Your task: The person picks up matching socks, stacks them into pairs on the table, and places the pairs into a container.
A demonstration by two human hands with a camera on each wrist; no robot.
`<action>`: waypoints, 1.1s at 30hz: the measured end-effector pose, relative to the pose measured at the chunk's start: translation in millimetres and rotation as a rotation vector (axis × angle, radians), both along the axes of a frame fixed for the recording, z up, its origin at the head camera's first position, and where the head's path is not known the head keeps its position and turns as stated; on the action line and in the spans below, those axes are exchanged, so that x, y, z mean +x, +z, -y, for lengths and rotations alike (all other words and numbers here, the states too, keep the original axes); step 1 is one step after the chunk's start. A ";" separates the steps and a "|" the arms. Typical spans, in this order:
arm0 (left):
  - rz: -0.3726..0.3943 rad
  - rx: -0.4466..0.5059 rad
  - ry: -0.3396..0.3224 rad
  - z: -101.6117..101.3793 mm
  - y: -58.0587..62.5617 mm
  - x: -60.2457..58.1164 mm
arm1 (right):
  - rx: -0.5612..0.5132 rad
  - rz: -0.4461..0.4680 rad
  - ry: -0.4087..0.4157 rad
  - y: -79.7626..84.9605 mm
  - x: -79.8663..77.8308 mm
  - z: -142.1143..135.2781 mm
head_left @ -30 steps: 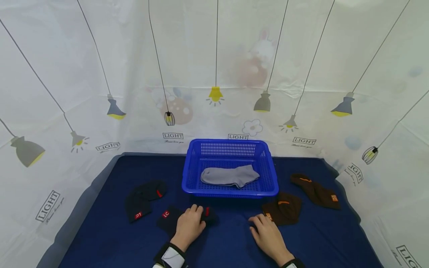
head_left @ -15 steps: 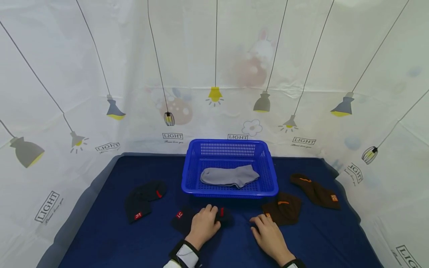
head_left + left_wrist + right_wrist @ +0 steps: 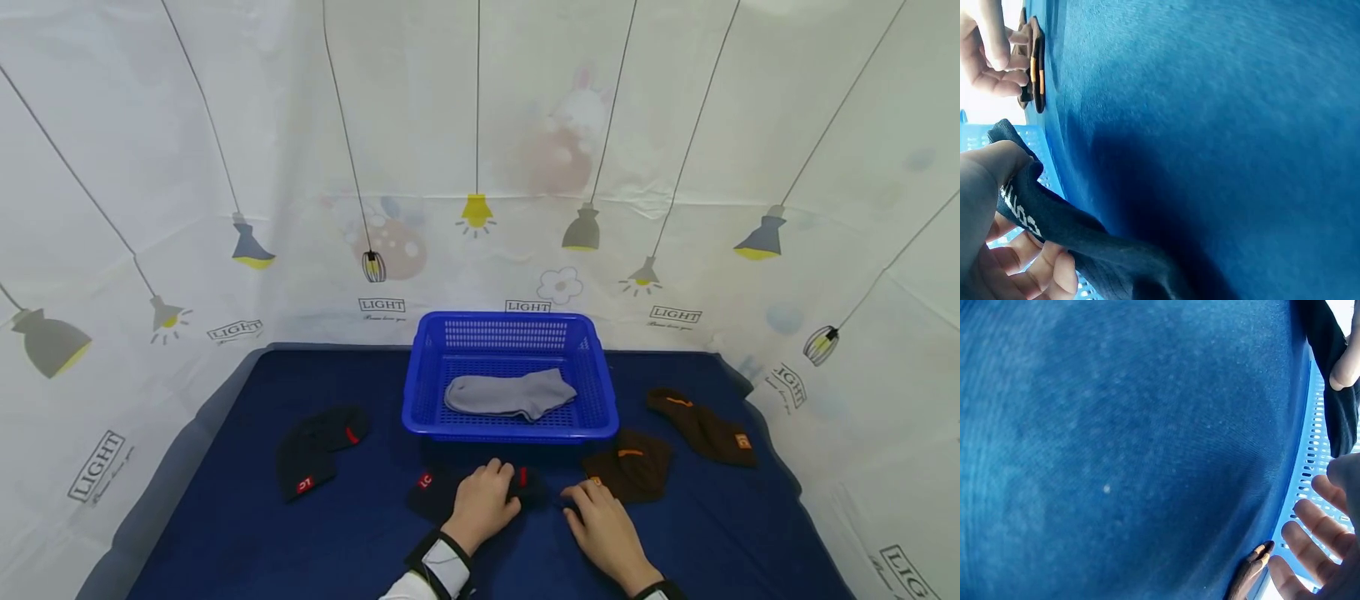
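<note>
My left hand (image 3: 483, 504) pinches a dark sock (image 3: 431, 493) across its middle, in front of the basket. Red marks show at both ends of this sock. In the left wrist view, thumb and fingers grip the sock (image 3: 1085, 225), which has white lettering and is raised over the cloth. My right hand (image 3: 606, 529) has relaxed, slightly bent fingers and holds nothing. Its fingertips are beside a folded brown sock (image 3: 645, 471) with orange marks. In the right wrist view, the right hand's fingers (image 3: 1310, 519) are spread apart, and the dark sock (image 3: 1338, 419) hangs close by.
A blue plastic basket (image 3: 510, 435) stands at the back middle, with grey socks (image 3: 510, 394) lying in it. Another dark sock (image 3: 307, 454) lies at left, and a second brown sock (image 3: 705, 429) at far right. A dark blue cloth (image 3: 247, 533) covers the table, with a printed curtain (image 3: 450, 108) behind.
My left hand has moved the dark sock to the right, bringing it closer to my right hand. The right hand stays in nearly the same place.
</note>
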State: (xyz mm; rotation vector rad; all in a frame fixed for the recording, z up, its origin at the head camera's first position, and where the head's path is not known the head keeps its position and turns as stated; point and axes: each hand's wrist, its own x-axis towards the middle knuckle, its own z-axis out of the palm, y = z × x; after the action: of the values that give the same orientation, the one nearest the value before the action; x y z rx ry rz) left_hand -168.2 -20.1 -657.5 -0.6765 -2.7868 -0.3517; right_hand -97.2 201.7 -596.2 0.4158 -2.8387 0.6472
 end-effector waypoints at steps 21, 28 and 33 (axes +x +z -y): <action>0.101 -0.037 -0.011 -18.8 63.6 28.5 | 0.001 0.039 0.006 -0.7 -3.2 1.5; 0.072 -0.005 -0.016 -13.6 65.4 31.6 | 0.004 0.053 -0.002 -1.0 -4.3 3.1; -0.055 0.073 -0.042 -1.0 52.6 30.4 | 0.004 0.033 0.002 -1.3 -5.2 4.3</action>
State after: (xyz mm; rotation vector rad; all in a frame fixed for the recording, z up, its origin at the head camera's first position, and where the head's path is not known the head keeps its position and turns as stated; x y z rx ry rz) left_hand -137.8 -19.1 -604.9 -0.7174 -2.6975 -0.4337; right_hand -102.4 197.4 -597.5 0.4130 -2.8713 0.6556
